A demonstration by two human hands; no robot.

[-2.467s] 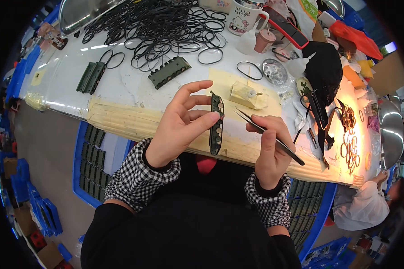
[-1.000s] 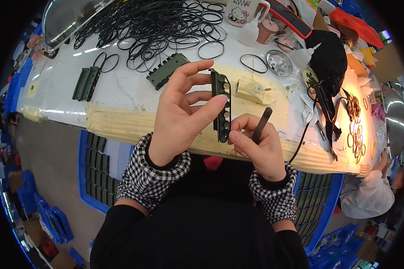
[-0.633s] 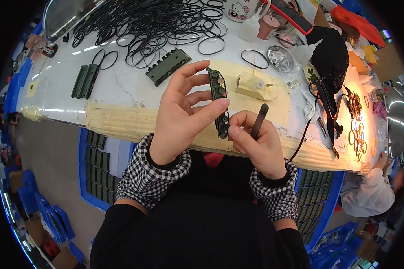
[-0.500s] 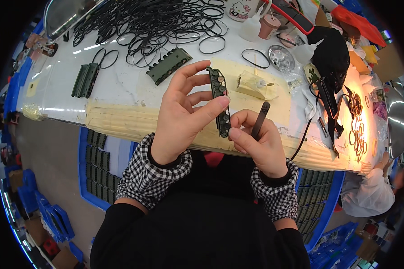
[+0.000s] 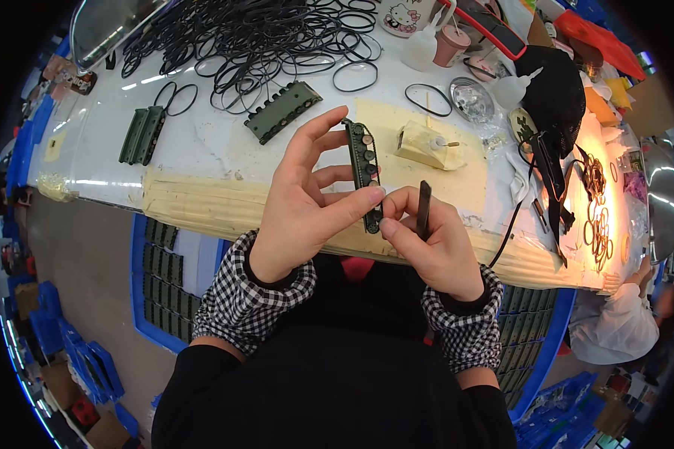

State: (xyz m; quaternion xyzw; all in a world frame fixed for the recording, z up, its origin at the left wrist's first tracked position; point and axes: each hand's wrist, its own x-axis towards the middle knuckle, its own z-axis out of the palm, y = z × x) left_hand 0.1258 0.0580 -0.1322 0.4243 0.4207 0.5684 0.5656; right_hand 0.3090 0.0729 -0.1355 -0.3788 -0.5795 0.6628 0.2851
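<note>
My left hand [image 5: 299,202] grips a dark green toy tank hull [image 5: 364,161] by its ends, on edge above the table, its row of round wheels turned to the right. A thin black track band seems to run around the wheels. At the hull's near end, the thumb and fingertips of my right hand [image 5: 438,243] pinch together, touching the hull or band; what lies between them is hidden. A dark flat stick-like tool [image 5: 424,209] is tucked in my right hand and points up. Two more green hulls, one left [image 5: 142,135] and one middle [image 5: 283,111], lie on the table.
Loose black rubber bands [image 5: 240,45] are heaped at the back. A tape-wrapped block [image 5: 430,146] with a small peg stands right of my hands. Farther right are a squeeze bottle [image 5: 419,49], a black bag [image 5: 553,93] and a lit lamp area. Blue trays [image 5: 137,284] of hulls sit below the table edge.
The dark tool in my right hand has turned more upright and sits slightly lower. Both hands and the hull have shifted slightly; the hold on the hull is the same.
</note>
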